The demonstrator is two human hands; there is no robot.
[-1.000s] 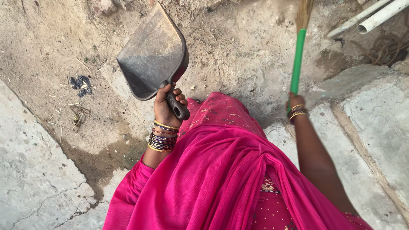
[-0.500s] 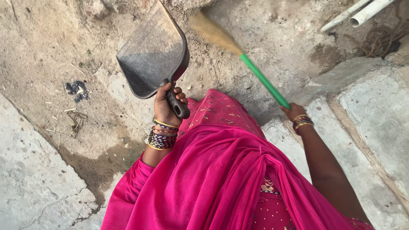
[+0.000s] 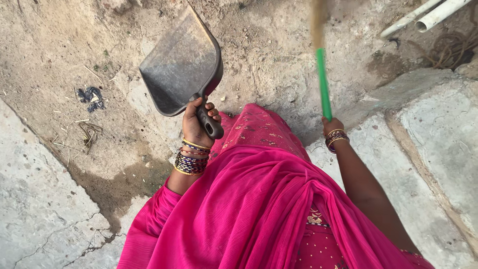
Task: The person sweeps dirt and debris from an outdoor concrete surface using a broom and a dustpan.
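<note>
While my left hand (image 3: 199,118) grips the dark dustpan (image 3: 181,62) raised off the dirt ground (image 3: 59,65), my right hand (image 3: 332,127) clasps the green-handled broom (image 3: 323,82) upright, bristles blurred

Open dirt ground (image 3: 59,65) spreads left of the raised dustpan (image 3: 181,62), broken only by a small dark scrap (image 3: 91,97) and straw. Far right, white pipes (image 3: 428,15) and what seems tangled rope (image 3: 450,50) crowd the corner.
</note>
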